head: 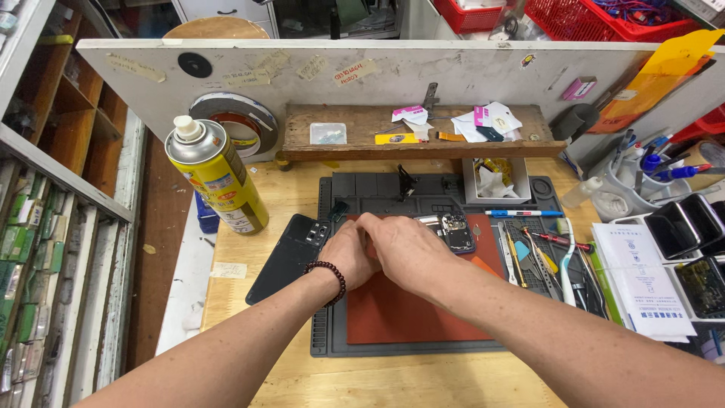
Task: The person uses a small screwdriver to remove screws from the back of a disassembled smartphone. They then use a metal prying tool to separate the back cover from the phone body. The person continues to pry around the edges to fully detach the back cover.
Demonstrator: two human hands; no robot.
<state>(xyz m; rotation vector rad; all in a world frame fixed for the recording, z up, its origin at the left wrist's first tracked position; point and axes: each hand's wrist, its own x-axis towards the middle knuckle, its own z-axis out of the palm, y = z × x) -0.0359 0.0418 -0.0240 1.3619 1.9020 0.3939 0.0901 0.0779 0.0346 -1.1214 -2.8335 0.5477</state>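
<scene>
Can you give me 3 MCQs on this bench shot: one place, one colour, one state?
1. Where does the spray can stand?
A. Left of the work mat
B. On the wooden shelf
C. Among the tools at right

2. What colour is the sheet on the mat under the hands?
A. Blue
B. Red-brown
C. White

3. How is the opened phone?
A. Sealed, screen up
B. Boxed
C. Open, insides showing

Key:
1 A, the yellow can stands on the table beside the mat's left edge.
2 B, the sheet is red-brown under the left hand and right hand.
3 C, its inner parts lie bare, and a dark back cover lies apart.
</scene>
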